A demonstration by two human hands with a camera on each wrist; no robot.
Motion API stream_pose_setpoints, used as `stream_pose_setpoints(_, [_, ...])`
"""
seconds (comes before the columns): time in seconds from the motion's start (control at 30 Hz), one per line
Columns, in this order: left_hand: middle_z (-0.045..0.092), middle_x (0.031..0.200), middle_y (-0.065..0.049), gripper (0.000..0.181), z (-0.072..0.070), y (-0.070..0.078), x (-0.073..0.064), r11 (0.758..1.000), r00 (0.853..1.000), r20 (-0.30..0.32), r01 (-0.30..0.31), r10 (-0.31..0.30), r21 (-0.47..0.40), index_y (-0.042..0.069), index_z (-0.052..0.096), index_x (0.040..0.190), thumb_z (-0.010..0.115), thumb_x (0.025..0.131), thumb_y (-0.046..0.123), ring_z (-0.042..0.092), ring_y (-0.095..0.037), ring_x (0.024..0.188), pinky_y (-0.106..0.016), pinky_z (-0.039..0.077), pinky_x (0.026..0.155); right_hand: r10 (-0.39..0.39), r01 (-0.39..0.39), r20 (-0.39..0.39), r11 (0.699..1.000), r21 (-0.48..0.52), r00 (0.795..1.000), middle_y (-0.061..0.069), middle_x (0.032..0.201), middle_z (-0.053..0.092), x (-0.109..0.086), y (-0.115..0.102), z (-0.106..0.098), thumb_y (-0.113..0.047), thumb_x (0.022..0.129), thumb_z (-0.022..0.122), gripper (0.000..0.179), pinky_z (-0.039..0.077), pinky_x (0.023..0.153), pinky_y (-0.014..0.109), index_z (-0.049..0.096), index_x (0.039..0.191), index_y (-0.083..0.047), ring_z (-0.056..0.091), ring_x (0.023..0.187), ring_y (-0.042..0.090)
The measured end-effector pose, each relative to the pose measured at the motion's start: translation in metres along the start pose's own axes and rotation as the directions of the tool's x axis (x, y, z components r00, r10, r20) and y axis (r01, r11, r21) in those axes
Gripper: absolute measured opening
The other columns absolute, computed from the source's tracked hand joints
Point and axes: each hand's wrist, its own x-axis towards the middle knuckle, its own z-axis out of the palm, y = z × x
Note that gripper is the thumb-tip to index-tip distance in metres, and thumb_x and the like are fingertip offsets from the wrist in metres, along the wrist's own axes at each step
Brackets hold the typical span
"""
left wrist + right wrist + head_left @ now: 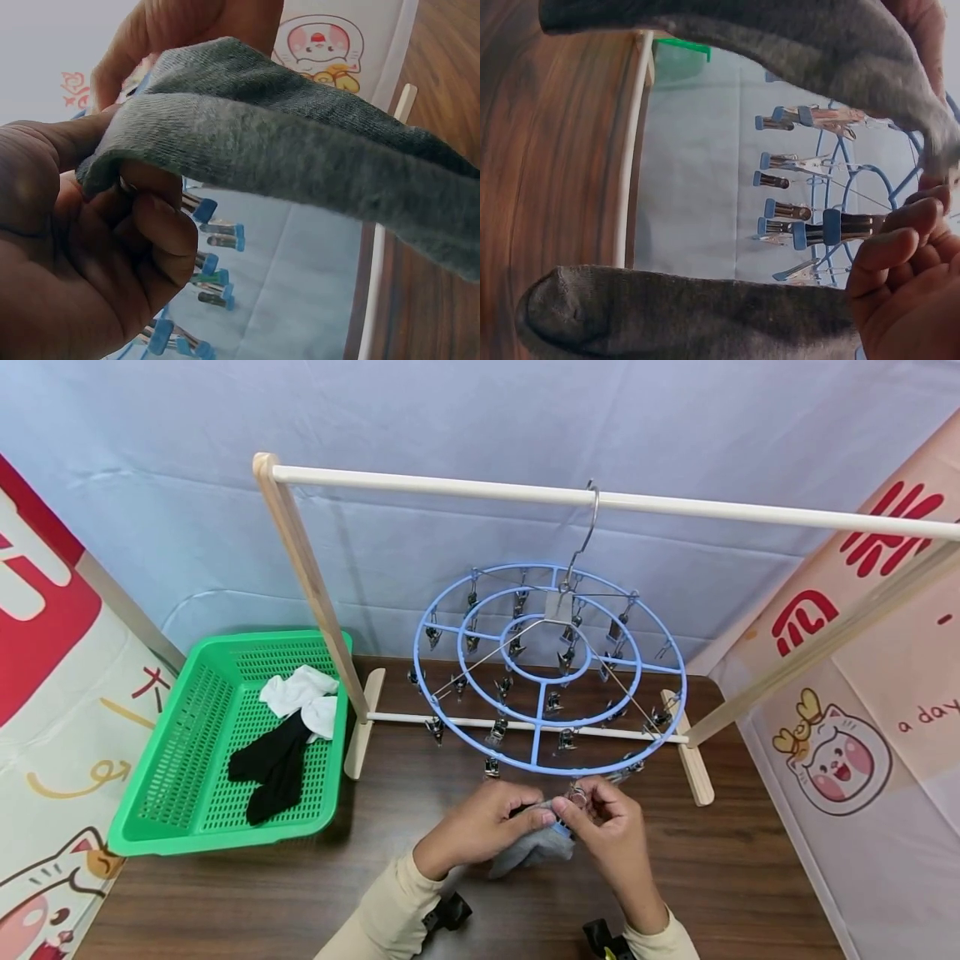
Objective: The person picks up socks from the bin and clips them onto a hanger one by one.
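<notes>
A grey sock (528, 852) hangs from the fingers of my left hand (483, 822), which pinches its cuff in front of the near rim of a round blue clip hanger (535, 747). My right hand (615, 831) meets the left at the cuff and pinches a metal clip (577, 795) there. In the left wrist view the sock (300, 154) stretches away to the right from thumb and fingers. Beside the right hand, a second grey sock (682, 315) hangs in the right wrist view; its upper end is hidden behind the fingers.
The hanger hooks over a white rail (450, 487) on a wooden stand (311, 585), with several metal clips dangling. Left of the stand, a green basket (161, 760) holds white socks (300, 691) and black socks (277, 764). Printed cloth walls surround the brown table (750, 877).
</notes>
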Motion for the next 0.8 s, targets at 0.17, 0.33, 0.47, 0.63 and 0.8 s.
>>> stream_pose_setpoints(0.17, [0.029,0.058,0.008,0.037,0.003,0.000,0.000,0.999,1.000,-0.010,-0.014,0.014,0.046,0.014,0.043,0.067,0.058,0.098,0.027,0.025,-0.001,0.050,-0.018,0.024,0.050,0.013,-0.018,-0.056,0.995,-0.096,0.998,-0.005,0.070,0.054,-0.002,-0.001,0.004,0.013,0.078,0.071,0.018,0.036,0.047,0.024,0.065,0.082,-0.003,0.044,0.057,0.005])
stream_pose_setpoints(0.33, [0.030,0.057,0.009,0.037,0.005,-0.001,-0.001,0.998,0.999,-0.022,-0.024,0.025,0.056,0.014,0.042,0.067,0.060,0.097,0.025,0.026,0.000,0.048,-0.017,0.023,0.048,-0.001,-0.010,-0.074,0.989,-0.151,0.997,0.001,0.083,0.067,-0.004,-0.002,0.005,0.011,0.082,0.068,0.019,0.040,0.050,0.022,0.072,0.094,-0.002,0.049,0.060,0.006])
stream_pose_setpoints(0.47, [0.037,0.057,0.010,0.024,0.005,0.000,-0.002,0.999,1.000,-0.015,-0.022,0.023,0.037,0.015,0.057,0.076,0.060,0.097,0.026,0.032,0.001,0.048,-0.017,0.026,0.047,-0.078,0.066,-0.056,0.978,-0.197,0.995,0.010,0.084,0.065,-0.003,-0.010,0.007,0.016,0.081,0.065,0.021,0.038,0.052,0.022,0.071,0.099,0.005,0.047,0.063,0.005])
stream_pose_setpoints(0.63, [0.051,0.064,0.013,0.016,0.003,0.001,-0.005,0.999,1.000,-0.010,0.000,0.001,0.038,0.016,0.068,0.091,0.059,0.097,0.028,0.042,0.001,0.053,-0.017,0.036,0.050,-0.165,0.147,-0.054,0.957,-0.251,0.985,0.012,0.090,0.068,-0.001,-0.027,0.010,0.018,0.081,0.063,0.022,0.040,0.055,0.017,0.067,0.102,0.013,0.050,0.068,0.002])
stream_pose_setpoints(0.8, [0.056,0.068,0.014,0.012,-0.002,0.003,-0.009,0.997,1.000,-0.024,0.021,-0.020,0.076,0.018,0.069,0.092,0.060,0.097,0.025,0.046,0.002,0.056,-0.017,0.040,0.053,-0.182,0.154,-0.106,0.961,-0.230,0.978,0.012,0.104,0.070,-0.003,-0.009,0.006,0.021,0.080,0.062,0.029,0.041,0.057,0.015,0.065,0.107,0.015,0.052,0.070,0.000])
